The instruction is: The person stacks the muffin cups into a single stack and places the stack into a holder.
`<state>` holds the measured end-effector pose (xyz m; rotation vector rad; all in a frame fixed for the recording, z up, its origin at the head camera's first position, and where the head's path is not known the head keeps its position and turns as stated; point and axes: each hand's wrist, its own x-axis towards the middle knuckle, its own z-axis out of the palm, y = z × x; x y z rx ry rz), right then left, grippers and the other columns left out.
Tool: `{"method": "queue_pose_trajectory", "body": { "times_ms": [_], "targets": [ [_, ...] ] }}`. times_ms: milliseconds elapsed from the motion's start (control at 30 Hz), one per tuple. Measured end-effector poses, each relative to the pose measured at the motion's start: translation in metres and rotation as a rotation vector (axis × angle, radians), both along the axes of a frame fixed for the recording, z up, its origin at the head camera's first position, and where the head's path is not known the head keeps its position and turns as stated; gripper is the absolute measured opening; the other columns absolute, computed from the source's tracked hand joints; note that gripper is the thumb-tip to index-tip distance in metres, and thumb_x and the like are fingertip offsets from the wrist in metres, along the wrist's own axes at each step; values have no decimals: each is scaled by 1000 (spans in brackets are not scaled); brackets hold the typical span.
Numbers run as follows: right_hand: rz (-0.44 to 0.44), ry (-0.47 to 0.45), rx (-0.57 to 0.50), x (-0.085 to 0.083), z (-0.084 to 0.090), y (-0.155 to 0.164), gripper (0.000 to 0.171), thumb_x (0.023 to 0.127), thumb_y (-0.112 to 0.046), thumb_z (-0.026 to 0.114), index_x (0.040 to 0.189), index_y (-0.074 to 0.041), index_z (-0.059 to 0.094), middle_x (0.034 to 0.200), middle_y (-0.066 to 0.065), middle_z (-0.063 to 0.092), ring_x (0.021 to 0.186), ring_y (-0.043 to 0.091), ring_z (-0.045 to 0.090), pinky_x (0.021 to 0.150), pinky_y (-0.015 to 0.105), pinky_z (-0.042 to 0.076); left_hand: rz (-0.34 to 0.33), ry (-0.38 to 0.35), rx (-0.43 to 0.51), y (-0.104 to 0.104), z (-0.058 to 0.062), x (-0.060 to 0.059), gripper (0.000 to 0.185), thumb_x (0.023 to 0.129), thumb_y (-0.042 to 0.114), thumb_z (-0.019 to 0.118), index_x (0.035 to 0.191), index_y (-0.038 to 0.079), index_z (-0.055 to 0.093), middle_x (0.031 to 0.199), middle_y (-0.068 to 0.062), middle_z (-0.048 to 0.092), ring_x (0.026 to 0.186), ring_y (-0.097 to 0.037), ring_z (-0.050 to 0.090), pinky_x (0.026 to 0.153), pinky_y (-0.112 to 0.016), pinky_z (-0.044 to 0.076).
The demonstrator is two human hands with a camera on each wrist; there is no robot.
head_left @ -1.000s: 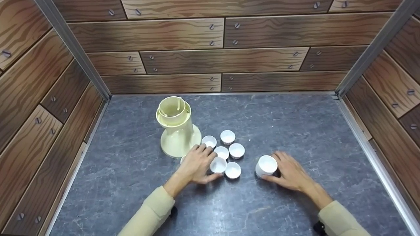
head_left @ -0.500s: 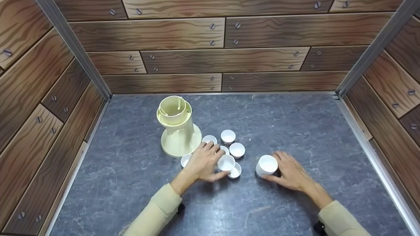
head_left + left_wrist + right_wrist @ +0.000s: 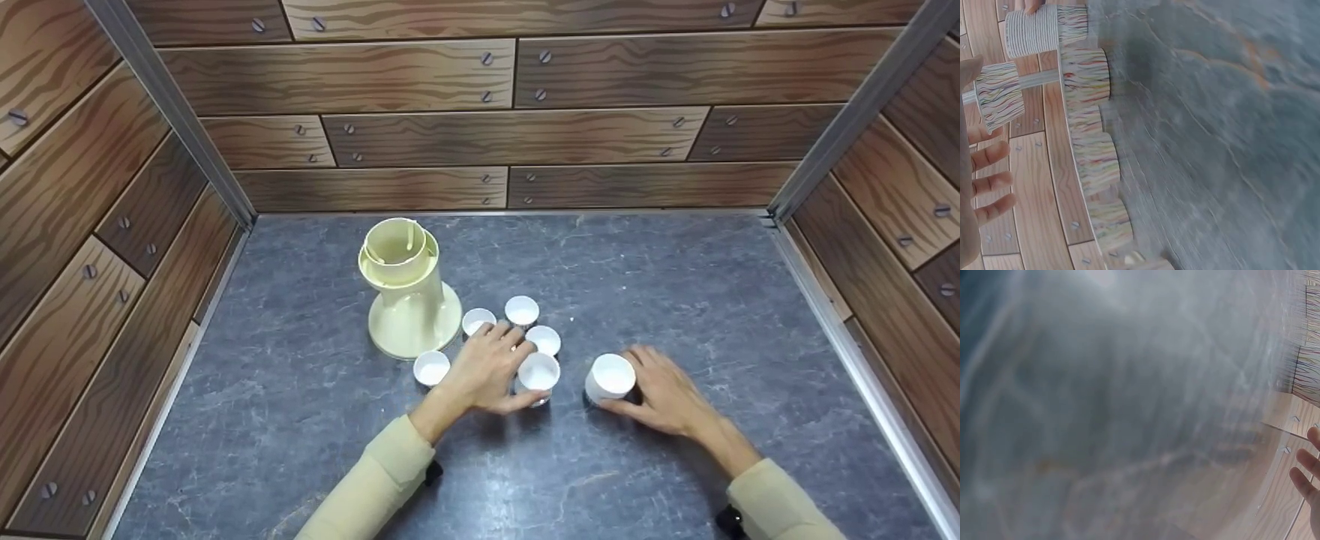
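Note:
My left hand (image 3: pixel 486 373) pinches one small white baking cup (image 3: pixel 538 370) between thumb and fingers, raised over another cup on the table. In the left wrist view this raised cup (image 3: pixel 1000 93) shows wavy coloured lines on its side and is tilted. To the right, my right hand (image 3: pixel 661 394) grips a stack of nested baking cups (image 3: pixel 610 377) standing upright. Ridged rims of the stack (image 3: pixel 1033 31) show in the left wrist view. Several loose cups stand around my left hand, among them a back cup (image 3: pixel 522 310) and a left one (image 3: pixel 431 368).
A pale yellow-green plastic stand (image 3: pixel 405 322) with a flared base and open cylinder top stands behind the cups at left. Wood-patterned walls (image 3: pixel 420 142) enclose the dark marbled table (image 3: pixel 675 270) at the back and sides.
My left hand has lifted a cup from the group and carried it right, over the cup nearest the stack. The leftmost cup has come into view. My right hand and the stack have stayed put.

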<state>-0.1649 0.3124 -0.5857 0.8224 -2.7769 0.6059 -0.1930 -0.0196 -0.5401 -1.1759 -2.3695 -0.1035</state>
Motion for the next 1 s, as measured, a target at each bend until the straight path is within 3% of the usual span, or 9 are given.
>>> {"method": "queue_pose_trajectory", "body": {
  "times_ms": [600,867,1000],
  "targets": [
    [6,14,5,0,-1,0,74,82,-65,75,127,-8,62,117,6,58,108,25,56,91,50,46,-48,12,46,25,4,-2,65,88,78,44,109,20,66,104,0,59,97,-21,53,80,-37,46],
    [24,27,-6,0,-2,0,72,82,-62,76,127,-7,63,115,4,58,106,23,56,89,49,47,-53,3,35,38,6,1,64,84,78,52,109,21,67,103,0,61,96,-20,53,80,-36,46],
    [30,31,-10,0,-3,0,72,82,-61,77,127,-7,63,114,4,59,105,23,56,89,49,47,-51,-6,37,43,8,2,65,87,80,47,108,21,66,103,1,60,96,-20,52,81,-36,46]
  ]
}}
